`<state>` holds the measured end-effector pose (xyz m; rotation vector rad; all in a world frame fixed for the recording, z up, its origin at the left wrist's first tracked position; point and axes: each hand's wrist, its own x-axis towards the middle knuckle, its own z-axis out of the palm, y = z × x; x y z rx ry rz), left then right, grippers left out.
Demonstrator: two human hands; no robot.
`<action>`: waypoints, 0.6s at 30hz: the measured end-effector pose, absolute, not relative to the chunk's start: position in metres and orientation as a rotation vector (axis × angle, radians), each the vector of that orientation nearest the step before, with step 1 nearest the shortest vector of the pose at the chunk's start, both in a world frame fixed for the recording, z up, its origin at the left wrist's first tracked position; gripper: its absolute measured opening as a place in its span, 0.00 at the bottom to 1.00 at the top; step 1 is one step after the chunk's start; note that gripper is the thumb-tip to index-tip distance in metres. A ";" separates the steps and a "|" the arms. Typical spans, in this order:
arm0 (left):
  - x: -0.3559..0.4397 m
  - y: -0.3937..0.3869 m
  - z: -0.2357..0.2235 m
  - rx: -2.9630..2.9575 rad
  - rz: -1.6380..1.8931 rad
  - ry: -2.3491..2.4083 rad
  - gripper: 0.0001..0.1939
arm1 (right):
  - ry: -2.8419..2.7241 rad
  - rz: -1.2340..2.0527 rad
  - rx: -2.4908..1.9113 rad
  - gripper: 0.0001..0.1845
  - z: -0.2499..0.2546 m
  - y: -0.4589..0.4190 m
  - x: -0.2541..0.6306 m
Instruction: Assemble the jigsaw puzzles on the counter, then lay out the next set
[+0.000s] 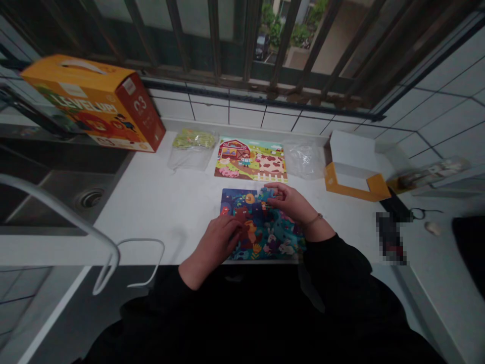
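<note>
A blue animal jigsaw puzzle (261,237) lies on the white counter (159,202) right in front of me. My left hand (217,241) rests flat on its left edge, fingers lying on the pieces. My right hand (290,202) is at the puzzle's upper right, its fingertips pinched on a blue puzzle piece (268,193) at the top edge. A finished farm puzzle (250,160) with a red barn lies just beyond.
An orange puzzle box (94,103) stands at the back left beside a sink (64,194) and faucet (76,227). Two clear plastic bags (193,146) (303,157) flank the farm puzzle. An open orange-and-white box (354,169) sits right. A barred window is behind.
</note>
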<state>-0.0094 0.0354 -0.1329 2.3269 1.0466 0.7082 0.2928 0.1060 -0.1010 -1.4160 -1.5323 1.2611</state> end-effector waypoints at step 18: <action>-0.013 0.033 -0.140 2.393 0.722 1.074 0.09 | -0.931 1.157 -1.460 0.33 -0.071 0.097 0.377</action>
